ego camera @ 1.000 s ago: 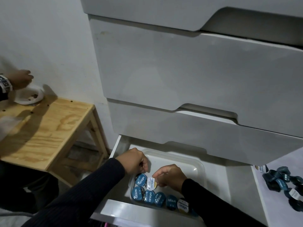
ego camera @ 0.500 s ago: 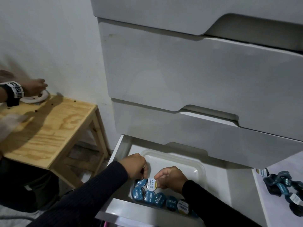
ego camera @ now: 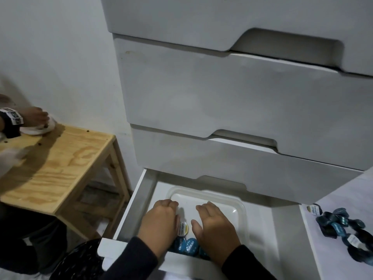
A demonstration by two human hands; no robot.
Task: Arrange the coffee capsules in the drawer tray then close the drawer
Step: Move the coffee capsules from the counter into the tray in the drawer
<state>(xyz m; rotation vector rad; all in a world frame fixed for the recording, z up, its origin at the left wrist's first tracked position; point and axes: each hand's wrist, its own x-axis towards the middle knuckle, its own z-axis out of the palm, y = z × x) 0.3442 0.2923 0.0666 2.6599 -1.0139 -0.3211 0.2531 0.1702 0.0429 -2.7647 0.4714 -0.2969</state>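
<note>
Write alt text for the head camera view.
Two hands, left hand and right hand, reach into a clear tray of coffee capsules in an open white bottom drawer. More loose capsules lie to the right; a wooden stool stands left.

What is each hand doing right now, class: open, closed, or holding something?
Left hand: curled over the capsules in the tray; whether it grips one cannot be told.
Right hand: open, fingers spread, holding nothing.
</note>
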